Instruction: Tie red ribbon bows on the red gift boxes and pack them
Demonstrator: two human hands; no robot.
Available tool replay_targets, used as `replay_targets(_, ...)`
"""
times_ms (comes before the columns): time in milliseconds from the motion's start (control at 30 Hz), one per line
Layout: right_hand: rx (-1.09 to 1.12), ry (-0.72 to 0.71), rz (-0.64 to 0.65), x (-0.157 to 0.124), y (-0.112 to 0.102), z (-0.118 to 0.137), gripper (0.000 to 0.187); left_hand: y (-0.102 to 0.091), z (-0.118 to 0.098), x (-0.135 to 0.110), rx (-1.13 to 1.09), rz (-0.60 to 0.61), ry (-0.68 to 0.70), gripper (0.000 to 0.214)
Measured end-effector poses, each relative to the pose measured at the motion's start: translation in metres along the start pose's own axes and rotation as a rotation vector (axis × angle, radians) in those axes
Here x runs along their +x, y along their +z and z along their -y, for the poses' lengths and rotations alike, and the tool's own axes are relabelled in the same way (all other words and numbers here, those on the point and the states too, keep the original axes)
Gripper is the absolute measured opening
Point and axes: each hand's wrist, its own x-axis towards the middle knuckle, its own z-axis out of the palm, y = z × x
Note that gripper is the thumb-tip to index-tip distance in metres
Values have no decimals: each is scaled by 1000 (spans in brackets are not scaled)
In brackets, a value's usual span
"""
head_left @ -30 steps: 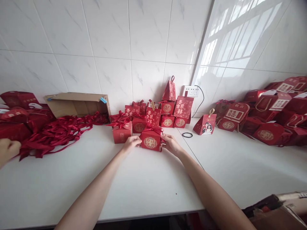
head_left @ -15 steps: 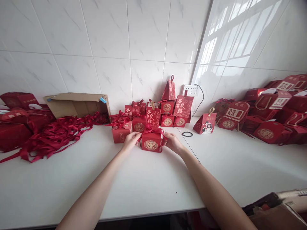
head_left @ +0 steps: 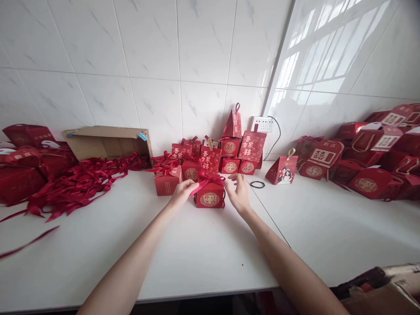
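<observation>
A red gift box (head_left: 210, 199) with gold lettering stands upright on the white table between my hands. A red ribbon (head_left: 210, 177) is tied in a bow across its top. My left hand (head_left: 184, 190) pinches a ribbon end at the box's left side. Close by on the right, my right hand (head_left: 237, 191) has its fingers apart, with nothing seen in them. Another red box (head_left: 168, 181) with a ribbon on top sits just left of my left hand.
Several red boxes (head_left: 210, 159) are stacked behind. Loose red ribbons (head_left: 78, 183) lie left, before a cardboard box (head_left: 106, 131). A black ring (head_left: 257, 184), a triangular box (head_left: 282, 170) and piled boxes (head_left: 365, 183) are on the right. A power strip (head_left: 262, 124) is against the wall.
My right hand has let go of the ribbon at the box's right side and opened slightly away. My left hand still pinches its ribbon end. The view has shifted a little.
</observation>
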Motion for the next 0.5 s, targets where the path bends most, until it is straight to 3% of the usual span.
replay_targets(100,-317,-499,146,-12,10,10,29,4,-5,-4,24,40,44,27)
replay_targets(167,-462,-704,271,-18,18,12,33,6,-7,-7,28,82,61,26)
replay_targets(300,-499,-775,281,-21,25,6,19,6,-4,-8,20,78,89,26)
replay_targets(400,-448,-799,279,-20,23,3,17,7,-1,-6,19,-69,125,21)
replay_targets(500,-418,-878,311,-24,23,9,17,9,-2,-6,101,-228,189,40)
